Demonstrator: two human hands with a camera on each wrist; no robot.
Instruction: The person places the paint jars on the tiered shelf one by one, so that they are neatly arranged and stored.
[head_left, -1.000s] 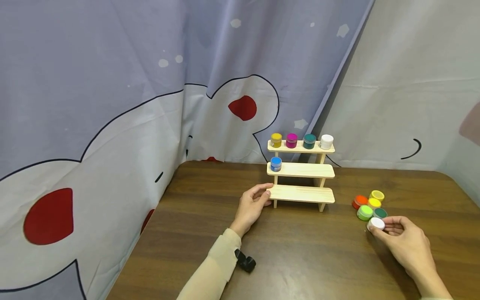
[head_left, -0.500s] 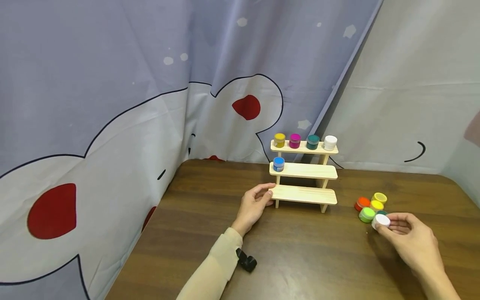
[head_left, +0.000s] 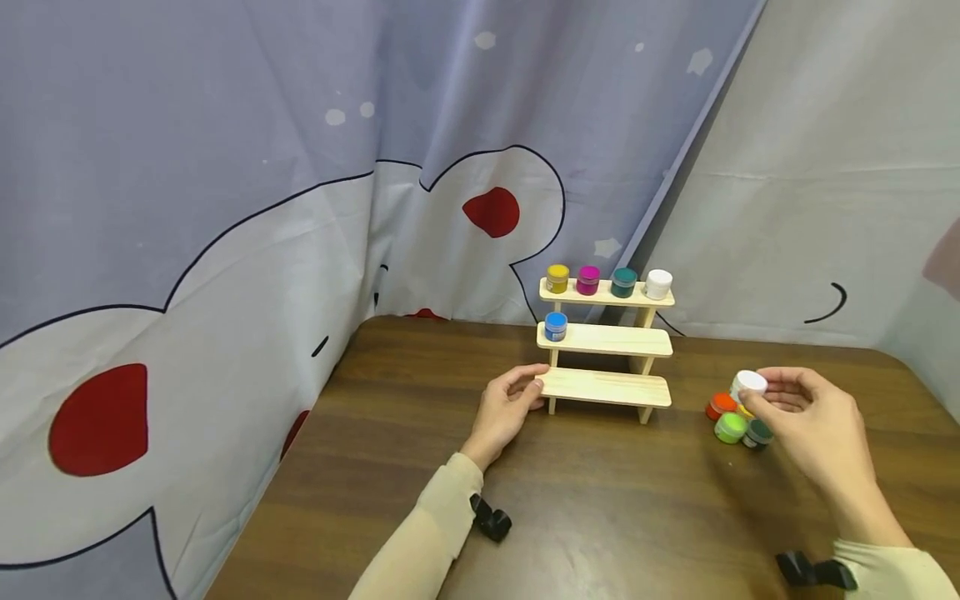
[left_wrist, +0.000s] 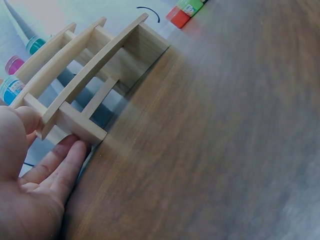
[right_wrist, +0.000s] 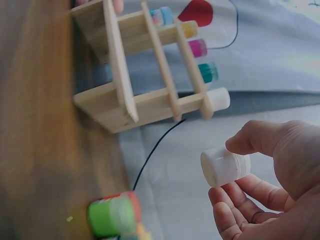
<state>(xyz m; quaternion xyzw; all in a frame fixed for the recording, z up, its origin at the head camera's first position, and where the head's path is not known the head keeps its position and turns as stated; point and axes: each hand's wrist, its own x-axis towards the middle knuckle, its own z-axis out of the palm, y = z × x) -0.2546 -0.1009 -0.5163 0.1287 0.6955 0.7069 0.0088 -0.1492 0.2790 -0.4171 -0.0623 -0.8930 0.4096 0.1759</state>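
Note:
In the head view, my right hand [head_left: 813, 425] holds a white paint jar [head_left: 748, 384] between thumb and fingers, raised above a cluster of jars. The right wrist view shows this white paint jar [right_wrist: 225, 166] tilted, clear of the table. My left hand [head_left: 504, 412] grips the left end of the lowest tier of a three-tier wooden stand [head_left: 604, 386]; in the left wrist view its thumb lies by the tier's edge and its fingers touch the leg. On the top tier stand yellow, magenta, teal and white jars. A blue jar [head_left: 556, 327] sits at the left of the middle tier.
Right of the stand, a red jar [head_left: 721, 406], a light green jar [head_left: 731, 427] and a dark green jar [head_left: 757, 434] stand close together on the brown table [head_left: 600, 500]. Yellow shows partly behind the held jar. A patterned curtain [head_left: 300, 208] hangs behind.
My right hand has lifted the white paint jar off the near side of the cluster, up and away from me. The left hand keeps its grip on the stand.

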